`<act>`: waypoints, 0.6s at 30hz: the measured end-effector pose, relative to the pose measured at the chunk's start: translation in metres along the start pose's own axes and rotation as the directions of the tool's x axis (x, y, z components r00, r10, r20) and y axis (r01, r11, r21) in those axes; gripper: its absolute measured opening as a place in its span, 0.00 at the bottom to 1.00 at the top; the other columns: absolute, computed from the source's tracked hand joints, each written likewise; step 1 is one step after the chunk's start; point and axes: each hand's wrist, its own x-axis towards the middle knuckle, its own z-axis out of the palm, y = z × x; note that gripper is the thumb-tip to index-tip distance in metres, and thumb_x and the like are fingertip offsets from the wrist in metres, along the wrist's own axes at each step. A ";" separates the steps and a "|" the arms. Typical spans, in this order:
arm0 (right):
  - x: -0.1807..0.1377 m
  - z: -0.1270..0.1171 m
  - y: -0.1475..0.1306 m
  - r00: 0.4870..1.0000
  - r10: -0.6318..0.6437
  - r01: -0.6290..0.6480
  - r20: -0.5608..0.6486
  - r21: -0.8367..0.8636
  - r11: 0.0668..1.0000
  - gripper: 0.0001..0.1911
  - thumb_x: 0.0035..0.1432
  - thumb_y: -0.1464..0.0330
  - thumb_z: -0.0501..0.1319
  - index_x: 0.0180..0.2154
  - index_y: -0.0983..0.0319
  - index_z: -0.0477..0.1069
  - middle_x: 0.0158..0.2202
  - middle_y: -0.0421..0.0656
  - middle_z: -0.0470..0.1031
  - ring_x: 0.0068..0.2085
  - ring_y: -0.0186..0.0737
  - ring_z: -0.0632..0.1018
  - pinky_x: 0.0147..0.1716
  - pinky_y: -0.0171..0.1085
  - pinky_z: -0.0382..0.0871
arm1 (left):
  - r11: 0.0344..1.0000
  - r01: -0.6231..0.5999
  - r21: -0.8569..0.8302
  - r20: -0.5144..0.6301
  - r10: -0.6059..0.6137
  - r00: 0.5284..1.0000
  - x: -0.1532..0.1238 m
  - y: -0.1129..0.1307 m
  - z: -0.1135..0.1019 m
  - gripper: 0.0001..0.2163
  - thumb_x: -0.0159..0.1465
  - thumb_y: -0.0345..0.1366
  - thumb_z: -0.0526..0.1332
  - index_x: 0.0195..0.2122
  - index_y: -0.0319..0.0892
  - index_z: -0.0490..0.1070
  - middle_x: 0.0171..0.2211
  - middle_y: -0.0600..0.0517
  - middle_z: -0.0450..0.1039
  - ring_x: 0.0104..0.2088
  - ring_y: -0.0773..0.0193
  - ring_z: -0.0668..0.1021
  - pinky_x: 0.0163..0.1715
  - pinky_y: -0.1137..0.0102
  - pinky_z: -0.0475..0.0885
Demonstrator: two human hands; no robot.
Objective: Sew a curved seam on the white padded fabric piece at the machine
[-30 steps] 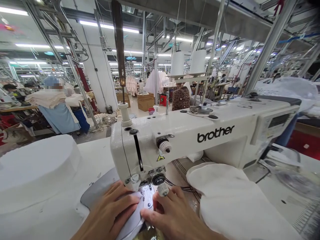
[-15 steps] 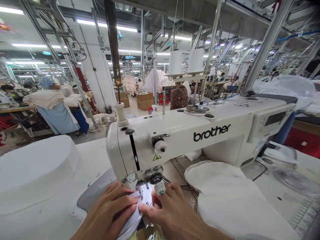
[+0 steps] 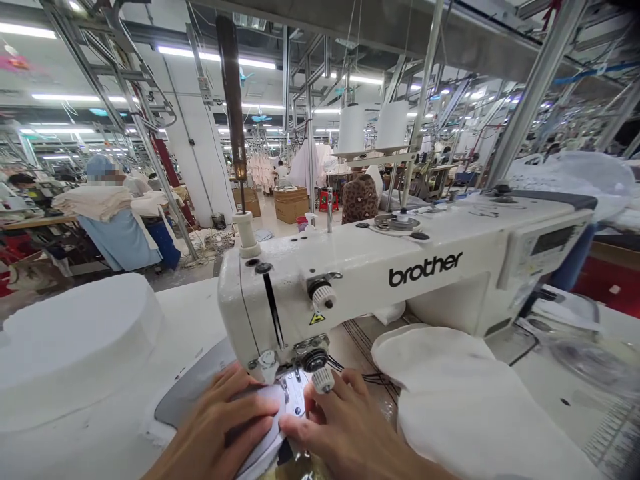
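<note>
A white Brother sewing machine stands in front of me. Below its needle head lies a small white fabric piece on the metal plate. My left hand lies flat on that fabric, fingers stretched toward the needle. My right hand rests beside the presser foot, fingers pressing the fabric's edge down, thumb pointing left. The needle itself is hidden behind the machine head.
A tall stack of white cut pieces sits at my left. Another white pile lies at my right under the machine arm. Two thread cones stand behind. A person in blue works at the far left.
Both hands stay on the fabric at the needle, shifting only slightly. The view has swayed a little.
</note>
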 end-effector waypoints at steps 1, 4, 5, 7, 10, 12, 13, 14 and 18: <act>0.001 -0.001 0.000 1.000 0.000 -0.001 -0.007 -0.005 1.000 0.13 0.60 0.65 0.64 0.47 0.51 0.68 0.32 0.36 0.67 0.32 0.36 0.66 0.36 0.39 0.54 | 1.000 0.009 0.000 -0.010 -0.009 1.000 -0.001 0.000 0.002 0.10 0.68 0.47 0.56 0.41 0.57 0.77 0.40 0.56 0.79 0.44 0.65 0.81 0.55 0.69 0.73; 0.001 -0.005 0.000 1.000 0.009 -0.009 -0.011 -0.004 1.000 0.20 0.54 0.64 0.68 0.48 0.52 0.67 0.32 0.38 0.68 0.34 0.38 0.67 0.36 0.38 0.55 | 0.999 0.038 0.028 -0.043 -0.037 0.998 -0.005 -0.001 0.009 0.08 0.67 0.45 0.57 0.42 0.56 0.76 0.39 0.57 0.78 0.43 0.65 0.81 0.55 0.68 0.73; 0.001 -0.007 0.001 1.000 0.014 -0.014 -0.003 -0.001 1.000 0.22 0.52 0.64 0.69 0.48 0.53 0.67 0.33 0.38 0.69 0.34 0.39 0.67 0.36 0.38 0.55 | 0.998 0.039 0.044 -0.051 -0.036 0.998 -0.006 -0.001 0.012 0.08 0.67 0.45 0.58 0.42 0.56 0.75 0.39 0.57 0.78 0.43 0.65 0.81 0.55 0.67 0.73; 0.001 -0.009 0.001 0.999 0.024 -0.024 0.035 0.000 1.000 0.24 0.51 0.61 0.69 0.49 0.54 0.67 0.34 0.39 0.69 0.35 0.40 0.68 0.36 0.39 0.55 | 0.995 0.045 0.089 -0.076 -0.038 0.996 -0.009 -0.002 0.015 0.08 0.67 0.45 0.58 0.44 0.56 0.74 0.40 0.57 0.78 0.44 0.64 0.81 0.54 0.65 0.74; 0.001 -0.010 -0.001 1.000 0.009 -0.008 0.023 -0.025 1.000 0.21 0.55 0.61 0.66 0.50 0.54 0.67 0.34 0.39 0.69 0.35 0.41 0.67 0.36 0.39 0.55 | 0.986 0.045 0.159 -0.083 -0.032 0.996 -0.009 -0.002 0.014 0.09 0.67 0.45 0.58 0.45 0.56 0.74 0.39 0.57 0.79 0.42 0.63 0.81 0.49 0.66 0.77; 0.002 -0.008 -0.002 0.999 -0.026 0.024 -0.034 -0.049 0.998 0.14 0.60 0.65 0.63 0.48 0.53 0.68 0.33 0.38 0.69 0.34 0.39 0.66 0.36 0.39 0.54 | 0.984 -0.029 0.174 -0.055 0.039 0.998 -0.006 -0.002 0.010 0.09 0.66 0.44 0.59 0.46 0.56 0.73 0.39 0.58 0.80 0.42 0.65 0.82 0.48 0.69 0.77; 0.002 -0.007 -0.003 0.998 -0.043 0.040 -0.055 -0.057 0.998 0.11 0.62 0.67 0.62 0.46 0.53 0.69 0.32 0.38 0.69 0.32 0.38 0.65 0.36 0.39 0.53 | 0.983 -0.077 0.167 -0.042 0.085 0.995 -0.005 -0.003 0.007 0.09 0.66 0.43 0.59 0.46 0.56 0.73 0.40 0.59 0.80 0.42 0.66 0.82 0.50 0.71 0.76; 0.002 -0.005 -0.004 0.996 -0.055 0.051 -0.073 -0.061 0.997 0.08 0.63 0.68 0.61 0.45 0.54 0.69 0.32 0.38 0.68 0.31 0.38 0.65 0.35 0.40 0.53 | 0.980 -0.120 0.156 -0.036 0.128 0.991 -0.003 -0.003 0.005 0.09 0.67 0.42 0.59 0.47 0.56 0.72 0.42 0.60 0.80 0.43 0.68 0.82 0.52 0.73 0.74; 0.003 -0.002 -0.004 0.996 -0.047 0.041 -0.073 -0.079 0.996 0.04 0.64 0.69 0.61 0.41 0.54 0.69 0.30 0.37 0.67 0.30 0.38 0.63 0.35 0.40 0.53 | 0.980 -0.174 0.101 -0.043 0.179 0.983 -0.001 -0.004 0.000 0.10 0.67 0.40 0.58 0.50 0.55 0.70 0.47 0.62 0.79 0.47 0.73 0.80 0.58 0.79 0.65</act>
